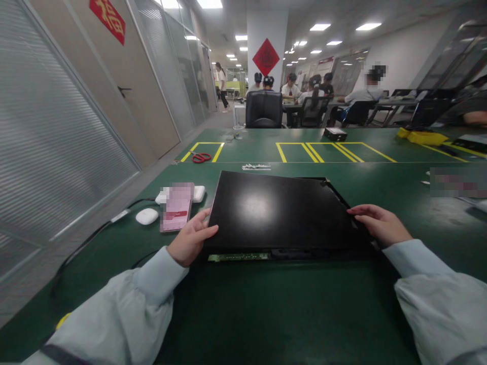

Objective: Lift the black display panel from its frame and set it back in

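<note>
A flat black display panel [274,208] lies on the green table [266,314] in front of me, a narrow green circuit strip [238,257] showing along its near edge. My left hand [190,241] grips the panel's near left edge, thumb on top. My right hand [378,223] holds the right edge, fingers curled over it. A black frame [335,190] peeks out under the panel's far right corner.
A phone [175,208], a white earbud case [146,216] and a white charger [198,193] with a cable lie to the left. Red scissors [201,157], small white parts [255,166], a black box [335,133] and yellow cloth [423,137] sit farther back. Seated people work beyond.
</note>
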Demonstrator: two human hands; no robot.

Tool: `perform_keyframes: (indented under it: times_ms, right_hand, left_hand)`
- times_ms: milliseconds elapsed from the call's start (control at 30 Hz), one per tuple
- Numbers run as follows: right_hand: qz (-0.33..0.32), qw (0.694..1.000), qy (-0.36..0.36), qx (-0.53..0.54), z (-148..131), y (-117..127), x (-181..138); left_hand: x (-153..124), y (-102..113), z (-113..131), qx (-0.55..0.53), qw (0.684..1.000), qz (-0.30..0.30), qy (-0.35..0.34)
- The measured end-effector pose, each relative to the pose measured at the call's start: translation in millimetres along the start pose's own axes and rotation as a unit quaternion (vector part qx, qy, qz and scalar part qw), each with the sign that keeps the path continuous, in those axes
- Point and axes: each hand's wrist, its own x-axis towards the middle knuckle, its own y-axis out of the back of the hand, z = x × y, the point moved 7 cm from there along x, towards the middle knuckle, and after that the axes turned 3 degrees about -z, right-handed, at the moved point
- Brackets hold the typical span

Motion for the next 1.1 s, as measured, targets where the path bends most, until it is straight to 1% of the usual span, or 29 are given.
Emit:
perform_keyframes:
  times_ms: [133, 267, 467, 700, 967, 1100]
  right_hand:
    - [0.002, 1.000, -0.007, 0.000, 2.0, 0.3, 0.5]
    - [0.010, 1.000, -0.023, -0.005, 8.5, 0.9, 2.8]
    - [0.004, 0.999, 0.016, -0.036, 9.3, 1.0, 7.2]
    - [0.015, 0.998, 0.029, -0.059, 14.0, 1.4, 7.9]
    - [0.018, 0.996, 0.034, -0.081, 11.3, 2.3, 7.6]
    - [0.013, 0.997, 0.032, -0.074, 13.1, 1.8, 8.8]
  left_hand:
    - [-0.7, -6.4, 3.2, 0.004, 1.000, -0.019, -0.005]
    - [-1.0, -9.8, 5.6, 0.017, 1.000, -0.024, 0.001]
    - [-1.0, -11.5, 6.0, 0.022, 1.000, -0.019, 0.004]
    - [-1.8, -14.8, 8.9, 0.015, 1.000, -0.024, 0.004]
    - [0.0, -8.9, 4.9, 0.025, 1.000, -0.007, 0.007]
    - [-1.4, -6.9, 3.0, 0.038, 0.999, 0.006, 0.017]
